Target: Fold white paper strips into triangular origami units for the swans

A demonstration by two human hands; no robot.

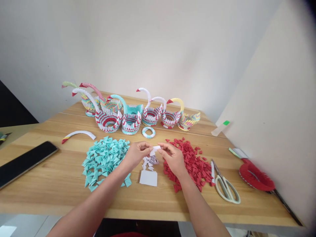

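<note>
A small folded white paper [155,150] is pinched between my two hands above the middle of the table. My left hand [138,152] grips its left end, and my right hand [172,157] grips its right end. Beneath them lies a small pile of white folded pieces [149,162], with a stack of white paper [148,178] just nearer to me. A heap of turquoise folded triangles [105,159] spreads to the left, partly behind my left forearm. On the right, a heap of red folded triangles [195,163] lies partly behind my right hand and forearm.
Several paper swans [132,123] stand along the back of the wooden table [74,197], behind a paper ring [148,132]. A curved white neck piece [80,132] and a phone [27,161] lie left; scissors [227,187] and a red paper piece [256,176] lie right.
</note>
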